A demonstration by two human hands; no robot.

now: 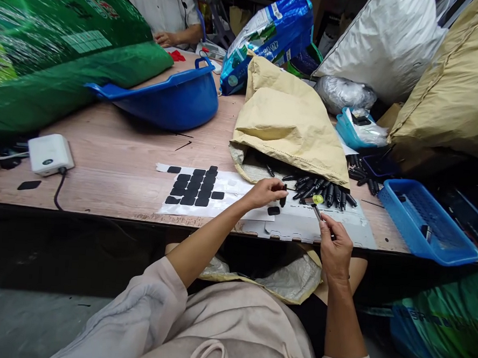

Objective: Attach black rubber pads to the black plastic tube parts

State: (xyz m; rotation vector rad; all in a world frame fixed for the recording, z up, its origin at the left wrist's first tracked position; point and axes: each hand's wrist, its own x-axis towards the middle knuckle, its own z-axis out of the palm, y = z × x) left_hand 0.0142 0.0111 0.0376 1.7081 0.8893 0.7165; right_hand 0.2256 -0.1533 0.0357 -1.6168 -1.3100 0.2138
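My left hand (265,193) reaches over the white sheet (238,184), its thumb and fingers closed on a small black plastic piece (283,197) held upright. To the right, my right hand (336,239) grips a thin tool with a dark metallic handle (317,212). Its far end has a yellow-green part (317,199); I cannot make out its exact kind. A pile of black plastic pieces (331,193) lies just beyond the tool, at the mouth of a tan woven sack (291,112). Rounded black patches (193,187) sit in rows on the sheet, and one loose black patch (274,211) lies below my left hand.
A blue basket (426,223) stands at the table's right edge. At the left are a blue basin (171,102), a white box with a cable (51,154) and a large green bag (67,66). Across the table is a person's hand (166,38). An open sack (289,276) lies across my lap.
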